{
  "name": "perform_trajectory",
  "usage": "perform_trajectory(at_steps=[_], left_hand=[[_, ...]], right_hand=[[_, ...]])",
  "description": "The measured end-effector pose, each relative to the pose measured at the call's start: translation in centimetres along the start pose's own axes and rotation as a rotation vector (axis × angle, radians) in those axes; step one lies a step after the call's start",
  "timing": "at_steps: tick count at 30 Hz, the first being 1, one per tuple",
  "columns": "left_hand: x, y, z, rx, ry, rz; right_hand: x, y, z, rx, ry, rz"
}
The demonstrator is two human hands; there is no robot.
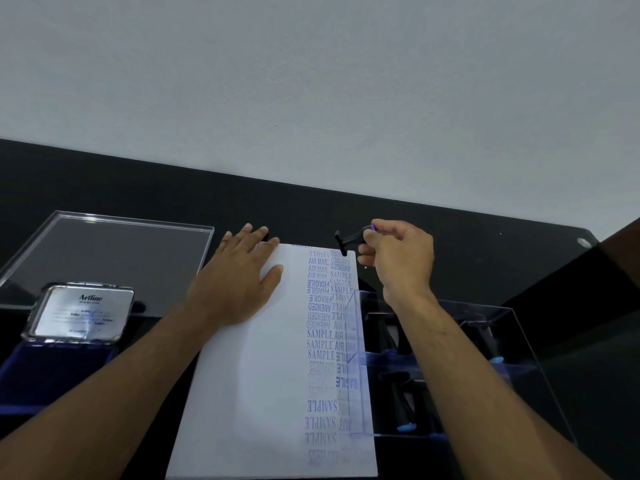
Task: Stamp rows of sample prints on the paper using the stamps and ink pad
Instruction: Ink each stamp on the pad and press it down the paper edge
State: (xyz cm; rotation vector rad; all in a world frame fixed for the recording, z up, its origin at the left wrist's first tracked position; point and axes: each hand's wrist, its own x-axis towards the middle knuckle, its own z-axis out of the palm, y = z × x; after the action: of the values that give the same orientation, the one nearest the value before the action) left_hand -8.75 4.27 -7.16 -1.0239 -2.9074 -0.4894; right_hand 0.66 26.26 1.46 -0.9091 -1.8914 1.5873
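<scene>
A white sheet of paper (256,375) lies on the black table, with two columns of blue prints down its right side. My left hand (239,278) lies flat on the sheet's upper left part, fingers straight. My right hand (398,258) pinches the handle of a black stamp (346,240), which is tilted, its base over the sheet's top right corner. The open ink pad (52,372), blue with a silver lid (81,311), sits at the left.
A clear acrylic box (485,368) holding several black stamps stands right of the paper, overlapping its right edge. Its clear lid (114,251) lies at the back left. A grey wall rises behind the table's far edge.
</scene>
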Motion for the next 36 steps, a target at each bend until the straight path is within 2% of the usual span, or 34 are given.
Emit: perform_trajectory(at_steps=[19, 25, 30, 36], left_hand=[[0.1, 0.0, -0.1, 0.03, -0.018, -0.004], [-0.8, 0.6, -1.6, 0.032, 0.043, -0.006], [-3.9, -0.4, -3.5, 0.018, 0.053, -0.057], [-10.2, -3.4, -6.3, -0.01, 0.098, -0.109]], right_hand=[[-0.1, -0.1, 0.1, -0.028, -0.009, -0.015], [-1.4, -0.9, 0.8, -0.052, -0.047, -0.051], [-4.3, -2.0, 2.8, -0.065, -0.149, -0.09], [-10.1, -2.7, 6.7, -0.104, -0.345, -0.151]])
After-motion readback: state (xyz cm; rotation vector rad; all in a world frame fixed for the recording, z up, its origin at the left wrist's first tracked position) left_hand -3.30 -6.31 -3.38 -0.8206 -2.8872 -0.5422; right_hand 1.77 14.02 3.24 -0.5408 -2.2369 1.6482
